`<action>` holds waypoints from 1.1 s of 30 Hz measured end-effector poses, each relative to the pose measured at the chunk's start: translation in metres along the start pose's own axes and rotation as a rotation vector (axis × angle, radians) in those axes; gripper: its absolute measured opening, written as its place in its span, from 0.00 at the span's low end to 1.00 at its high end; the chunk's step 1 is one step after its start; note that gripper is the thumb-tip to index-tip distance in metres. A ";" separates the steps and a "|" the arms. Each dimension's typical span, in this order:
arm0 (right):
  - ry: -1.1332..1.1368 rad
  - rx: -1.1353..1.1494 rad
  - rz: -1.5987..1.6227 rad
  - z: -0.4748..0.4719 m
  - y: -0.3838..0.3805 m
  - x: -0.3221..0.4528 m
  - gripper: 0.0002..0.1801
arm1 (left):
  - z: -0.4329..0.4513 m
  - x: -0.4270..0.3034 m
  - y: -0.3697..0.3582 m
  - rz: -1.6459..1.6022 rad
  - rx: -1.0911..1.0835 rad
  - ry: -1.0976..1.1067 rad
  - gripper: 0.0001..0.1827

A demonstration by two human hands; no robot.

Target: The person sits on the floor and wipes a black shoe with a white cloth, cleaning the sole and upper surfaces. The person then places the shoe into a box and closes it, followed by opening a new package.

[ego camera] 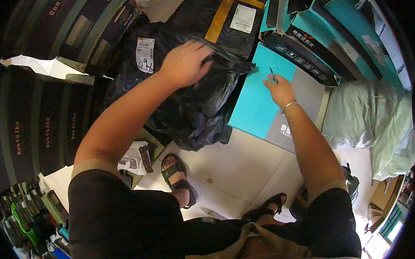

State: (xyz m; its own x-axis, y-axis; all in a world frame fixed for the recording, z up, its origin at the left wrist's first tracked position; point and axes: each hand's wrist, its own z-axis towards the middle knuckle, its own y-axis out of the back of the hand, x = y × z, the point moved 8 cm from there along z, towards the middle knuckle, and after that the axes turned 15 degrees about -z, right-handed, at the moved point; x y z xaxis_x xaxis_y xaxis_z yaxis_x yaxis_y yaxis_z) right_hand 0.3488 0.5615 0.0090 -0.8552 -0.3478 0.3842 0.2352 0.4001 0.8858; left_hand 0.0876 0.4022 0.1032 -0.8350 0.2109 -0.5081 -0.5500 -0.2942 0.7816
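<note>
My left hand (188, 63) lies over a black plastic-wrapped parcel (188, 109) with loose, wrinkled film. Its fingers are slightly blurred and bent against the film, so whether they pinch it is unclear. A white label (145, 55) with print and handwritten marks is stuck on the parcel, left of that hand. In my right hand (283, 91) is a small slim dark tool (272, 74), pointing up from the fingertips; its exact kind is hard to make out. That hand is above a turquoise and grey box (262, 89), just right of the parcel.
Behind is another black parcel (199, 18) with yellow tape. Dark shoe boxes (23, 128) are stacked at left, turquoise boxes (341, 37) at right. Whitish woven sacks (351, 116) lie at right. A white packet (135, 159) sits near my sandalled left foot (178, 176).
</note>
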 end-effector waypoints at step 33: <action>-0.150 -0.257 0.083 -0.021 -0.026 -0.049 0.18 | 0.036 0.103 -0.184 -1.034 -0.577 1.126 0.12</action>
State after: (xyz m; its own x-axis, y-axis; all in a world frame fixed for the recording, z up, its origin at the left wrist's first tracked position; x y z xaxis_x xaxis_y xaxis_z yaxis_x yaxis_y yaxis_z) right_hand 0.3947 0.5502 -0.0277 -0.8824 -0.1863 0.4321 0.3998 0.1873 0.8972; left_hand 0.1033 0.5113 -0.0803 0.4246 -0.1429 -0.8940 -0.5668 -0.8120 -0.1394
